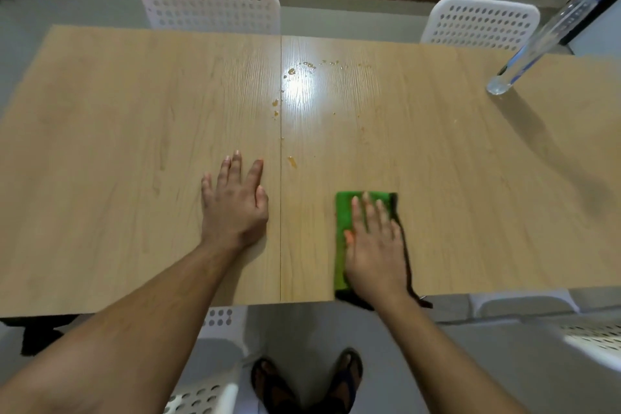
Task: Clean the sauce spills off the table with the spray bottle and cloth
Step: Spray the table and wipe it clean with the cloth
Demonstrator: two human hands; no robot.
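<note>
Left hand point(235, 202): flat on table point(117, 144), palm down, fingers spread, holding nothing; just left of centre seam point(280, 245).
Right hand point(374, 245): flat, palm down, fingers extended and close together, pressed onto cloth point(342, 222); no pinch or fist visible.
Cloth: green, folded to long rectangle, dark edging along right side and near end; lying right of seam, near end hanging slightly over near table edge.
Sauce spills point(291, 71): orange-brown drops and smears, scattered along and right of seam; largest cluster at far middle beside bright light reflection, one smear point(292, 162) nearer, between both hands and beyond fingertips. Not touching cloth.
Spray bottle point(537, 44): clear body, blue top, standing at far right of table, well apart from both hands; appears leaning through wide-angle distortion.
Table: light wood grain, two panels joined at seam.
Chairs: two white perforated backs, far side, left point(210, 7) and right point(480, 23); further white perforated seats at near side, partly under table.
Feet point(305, 380): in dark sandals, on grey floor below near edge.
</note>
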